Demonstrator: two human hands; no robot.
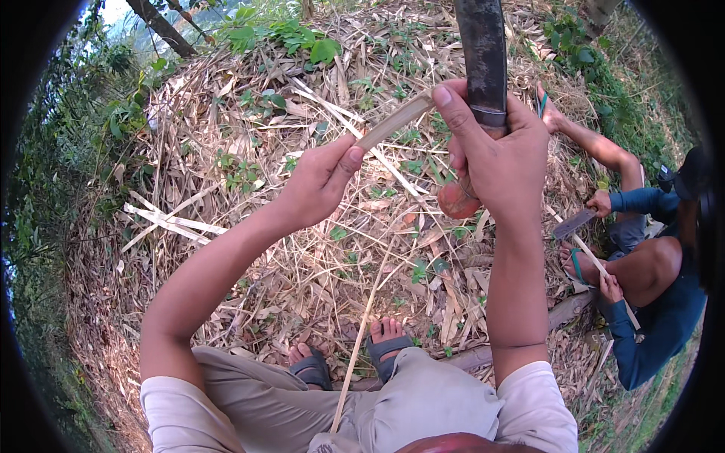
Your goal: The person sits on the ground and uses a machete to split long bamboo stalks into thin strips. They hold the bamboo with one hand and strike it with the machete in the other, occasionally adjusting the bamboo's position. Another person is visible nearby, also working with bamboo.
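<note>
Dry bamboo litter (249, 151) covers the ground, and a second person (649, 279) sits at the right working on another strip. A big knife (483, 53) stands blade-up in the right hand (495, 155), whose fingers are wrapped tight round its handle. The bamboo strip (393, 121) lies between both hands, its lower end pinched by the closed left hand (317, 181), its upper end under the right thumb at the blade.

Soft, even daylight with faint shadows; sharp centre, fisheye bending and black vignette at the rim.
</note>
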